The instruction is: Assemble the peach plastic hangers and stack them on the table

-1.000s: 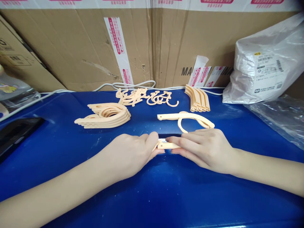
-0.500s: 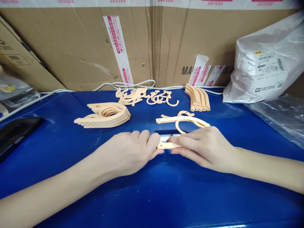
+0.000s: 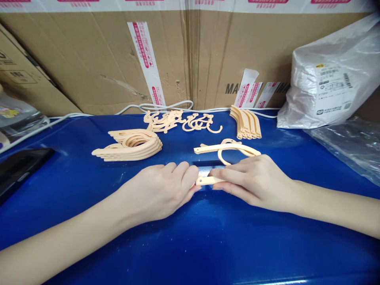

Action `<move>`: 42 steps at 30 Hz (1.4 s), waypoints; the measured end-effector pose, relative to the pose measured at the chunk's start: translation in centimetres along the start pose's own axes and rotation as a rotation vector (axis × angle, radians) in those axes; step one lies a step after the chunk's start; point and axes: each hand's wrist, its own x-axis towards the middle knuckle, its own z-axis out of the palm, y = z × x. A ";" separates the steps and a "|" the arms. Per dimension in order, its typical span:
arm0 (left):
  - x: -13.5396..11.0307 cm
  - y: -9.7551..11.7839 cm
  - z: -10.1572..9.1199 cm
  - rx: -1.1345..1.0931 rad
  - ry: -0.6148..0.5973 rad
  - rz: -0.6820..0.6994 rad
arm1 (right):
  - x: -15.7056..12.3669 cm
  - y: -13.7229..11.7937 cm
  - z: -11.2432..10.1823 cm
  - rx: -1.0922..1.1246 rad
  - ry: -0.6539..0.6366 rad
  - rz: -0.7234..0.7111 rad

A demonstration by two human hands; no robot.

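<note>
My right hand (image 3: 257, 180) pinches a cream plastic hanger arm (image 3: 208, 181) between thumb and fingers; its left end, with a small hole, sticks out. My left hand (image 3: 168, 186) is closed right against that end, gripping a hanger part that its fingers mostly cover. Whether the two pieces are joined I cannot tell. Just beyond my right hand lie another hanger arm (image 3: 212, 149) and a curved hook (image 3: 221, 156), partly overlapping. To the left rests a stack of folded hangers (image 3: 133, 148).
Behind are a heap of loose hooks (image 3: 166, 120), more hooks (image 3: 197, 122) and a bundle of hanger arms (image 3: 246, 122). A white cable (image 3: 130, 106) runs before cardboard boxes (image 3: 97, 59). A wrapped parcel (image 3: 320, 83) stands right; a black phone (image 3: 23, 170) lies left.
The view has shifted slightly. Both hands keep their hold with hardly any movement, and the pieces on the table stay in place.
</note>
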 end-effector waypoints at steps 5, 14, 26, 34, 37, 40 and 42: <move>0.0 0.0 0.4 -0.151 -0.021 -0.049 | 0.2 0.3 0.1 -0.018 -0.020 -0.019; -0.2 0.0 0.2 -0.234 -0.015 -0.053 | 0.2 0.1 0.0 0.004 -0.002 -0.013; -0.1 0.2 0.1 -0.209 -0.003 -0.032 | 0.2 0.6 -0.1 0.074 -0.046 0.013; 0.0 0.7 0.6 -0.264 0.000 -0.024 | -0.2 0.6 0.8 -0.115 0.026 -0.158; -0.1 0.8 0.7 -0.344 -0.014 -0.027 | -0.1 0.5 0.8 -0.205 0.088 -0.191; -0.4 0.7 0.7 -0.398 -0.007 -0.039 | 0.0 0.6 0.5 -0.220 0.147 -0.210; -0.6 0.5 0.7 -0.402 -0.010 -0.050 | 0.1 0.8 0.0 -0.204 0.196 -0.177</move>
